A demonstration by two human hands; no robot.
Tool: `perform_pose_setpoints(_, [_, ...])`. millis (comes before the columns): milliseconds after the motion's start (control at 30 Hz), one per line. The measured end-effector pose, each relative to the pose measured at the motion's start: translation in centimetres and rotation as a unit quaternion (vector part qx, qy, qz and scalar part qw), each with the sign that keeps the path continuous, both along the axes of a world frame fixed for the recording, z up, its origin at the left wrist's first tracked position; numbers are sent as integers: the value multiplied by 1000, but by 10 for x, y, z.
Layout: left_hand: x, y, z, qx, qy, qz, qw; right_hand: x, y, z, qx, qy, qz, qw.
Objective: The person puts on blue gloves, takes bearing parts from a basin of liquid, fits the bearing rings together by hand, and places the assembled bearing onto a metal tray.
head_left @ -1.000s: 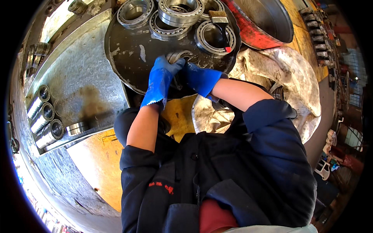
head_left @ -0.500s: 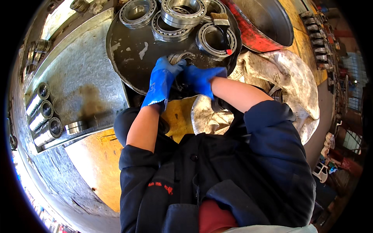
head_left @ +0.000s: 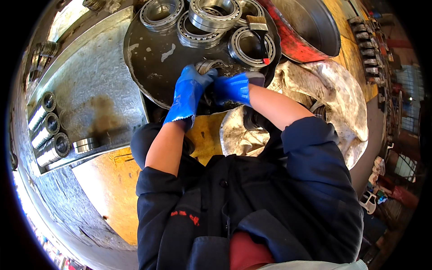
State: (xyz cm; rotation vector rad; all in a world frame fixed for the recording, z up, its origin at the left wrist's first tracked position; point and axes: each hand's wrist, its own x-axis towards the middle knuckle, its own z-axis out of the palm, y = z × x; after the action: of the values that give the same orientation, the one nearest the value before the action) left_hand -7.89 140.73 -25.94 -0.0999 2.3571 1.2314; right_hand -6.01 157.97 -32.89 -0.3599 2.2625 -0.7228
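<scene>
While curled shut, both gloved hands' fingers around a steel bearing ring over the black basin.

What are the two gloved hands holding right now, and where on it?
A metal bearing ring in the dark pan: left hand on its left rim, right hand on its right side.

Bright daylight, strong fisheye edge distortion
</scene>
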Motion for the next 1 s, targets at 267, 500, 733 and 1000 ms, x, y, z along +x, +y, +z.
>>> perform_pose_setpoints(267, [-7, 10, 6, -25, -19, -25, 999, 6, -8, -33, 33, 123, -38, 991])
perform_pose_setpoints(500, [0, -7, -9, -52, -32, 14, 998, 2, -7, 42, -138, -166, -151, 965])
perform_pose_setpoints(733, [-5, 16, -3, 8, 1, -13, 1000, 5, -1, -38, 11, 204, -50, 978])
perform_pose_setpoints(1000, [14, -10, 13, 278, -129, 113, 945, 13, 22, 91, -192, -109, -143, 965])
